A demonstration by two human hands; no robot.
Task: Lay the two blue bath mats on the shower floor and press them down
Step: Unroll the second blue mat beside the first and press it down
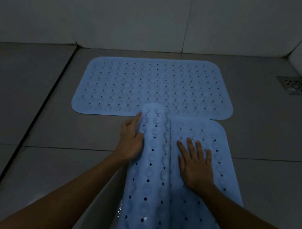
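Landmark: flat blue perforated rubber bath mat [155, 86] on tiled shower floor [36, 102] | second, half-folded blue perforated rubber mat [193, 202] in front, overlapping its near edge | square metal floor drain [296, 86] to its right, apart.

- A pale blue bath mat [155, 86], rectangular with rounded corners and rows of small holes, lies flat on the grey tiled floor near the back wall.
- A second blue mat [161, 171] lies nearer, lengthwise, its left half folded over showing suction cups, its far end overlapping the first mat's near edge.
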